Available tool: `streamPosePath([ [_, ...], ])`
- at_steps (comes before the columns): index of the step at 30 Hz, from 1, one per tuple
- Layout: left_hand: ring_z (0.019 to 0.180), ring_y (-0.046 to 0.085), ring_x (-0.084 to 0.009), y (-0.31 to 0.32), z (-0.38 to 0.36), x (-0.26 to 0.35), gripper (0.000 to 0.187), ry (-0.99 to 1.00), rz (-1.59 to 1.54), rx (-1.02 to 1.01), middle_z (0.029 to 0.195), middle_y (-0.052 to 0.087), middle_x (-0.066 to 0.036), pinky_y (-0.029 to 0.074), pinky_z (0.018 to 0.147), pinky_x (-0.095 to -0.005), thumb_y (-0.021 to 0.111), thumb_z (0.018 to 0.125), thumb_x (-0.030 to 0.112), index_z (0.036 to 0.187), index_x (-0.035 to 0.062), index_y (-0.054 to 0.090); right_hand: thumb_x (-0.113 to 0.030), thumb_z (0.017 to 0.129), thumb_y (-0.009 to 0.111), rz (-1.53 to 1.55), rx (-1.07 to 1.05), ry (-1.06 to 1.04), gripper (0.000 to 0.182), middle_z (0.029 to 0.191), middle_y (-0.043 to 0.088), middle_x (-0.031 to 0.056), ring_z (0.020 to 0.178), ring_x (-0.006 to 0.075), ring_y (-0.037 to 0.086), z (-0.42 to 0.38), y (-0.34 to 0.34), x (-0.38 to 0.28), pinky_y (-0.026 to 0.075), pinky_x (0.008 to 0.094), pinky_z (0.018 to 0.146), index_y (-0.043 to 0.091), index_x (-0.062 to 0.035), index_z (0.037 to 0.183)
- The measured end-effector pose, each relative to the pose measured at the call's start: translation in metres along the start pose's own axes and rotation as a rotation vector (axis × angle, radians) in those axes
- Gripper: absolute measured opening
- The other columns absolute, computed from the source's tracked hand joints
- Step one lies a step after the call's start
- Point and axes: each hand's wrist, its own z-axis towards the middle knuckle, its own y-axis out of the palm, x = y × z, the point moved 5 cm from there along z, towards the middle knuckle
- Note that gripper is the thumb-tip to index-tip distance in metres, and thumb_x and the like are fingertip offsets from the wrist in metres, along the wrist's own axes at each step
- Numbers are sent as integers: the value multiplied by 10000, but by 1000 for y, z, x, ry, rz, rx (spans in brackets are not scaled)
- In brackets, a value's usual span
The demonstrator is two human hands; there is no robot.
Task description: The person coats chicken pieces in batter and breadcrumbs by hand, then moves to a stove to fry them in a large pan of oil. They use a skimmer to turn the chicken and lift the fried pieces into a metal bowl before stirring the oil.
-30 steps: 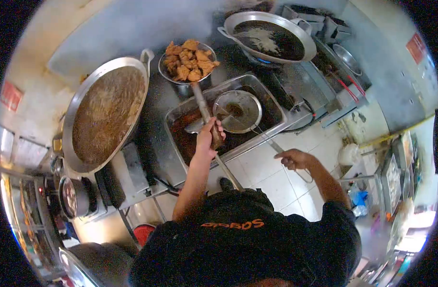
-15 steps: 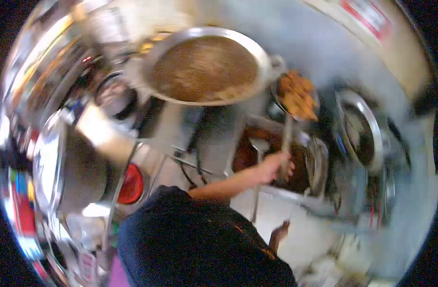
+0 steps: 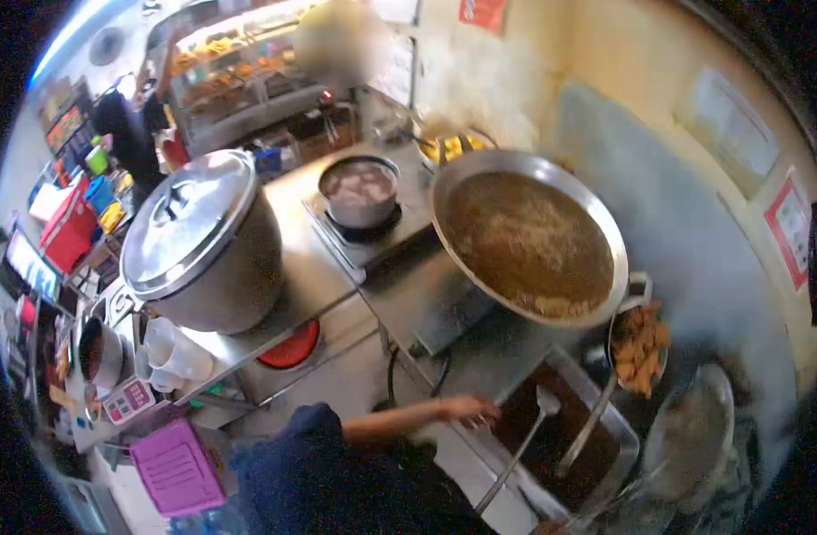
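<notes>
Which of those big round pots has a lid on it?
The large steel pot at the left, under a domed lid. The wide pan of bubbling oil and the small pot stand open.

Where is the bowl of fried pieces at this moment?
In the head view, the bowl of fried pieces stands at the right, just beyond the steel tray and against the handle side of the big wok of oil.

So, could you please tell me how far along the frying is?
Done: golden fried pieces sit piled beside the wok. In hand: the wok is full of foaming oil, and the left hand is at the tray edge. Left: lifting out that batch.
</notes>
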Motion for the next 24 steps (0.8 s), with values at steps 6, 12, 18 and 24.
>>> streamPosePath([
  [6,713,558,-158,-134,-8,-121,347,72,324,179,888,572,-46,471,554,-283,493,809,290,1104,107,494,-192,858,424,173,-237,-54,275,672,504,55,622,141,532,72,-43,-184,450,289,551,462,7,1045],
  [12,813,549,-210,-201,-36,-113,340,-208,-68,473,966,543,-73,477,674,-346,482,825,284,1106,94,472,-215,878,396,31,-425,-257,206,503,389,8,330,100,398,139,1,-291,342,257,286,462,-25,920],
  [18,903,535,-227,-219,-31,-129,342,-195,-491,540,1080,501,-99,471,710,-392,480,835,254,1126,86,414,-175,867,379,-430,-434,-244,153,531,394,11,341,122,421,184,61,-380,402,254,312,449,-39,868],
  [24,964,520,-223,-239,-17,-149,396,-112,-186,426,1069,521,-113,465,720,-394,527,803,319,1051,12,489,-168,834,385,-464,-695,-85,144,533,398,3,340,120,403,205,118,-388,352,249,294,445,-65,751],
])
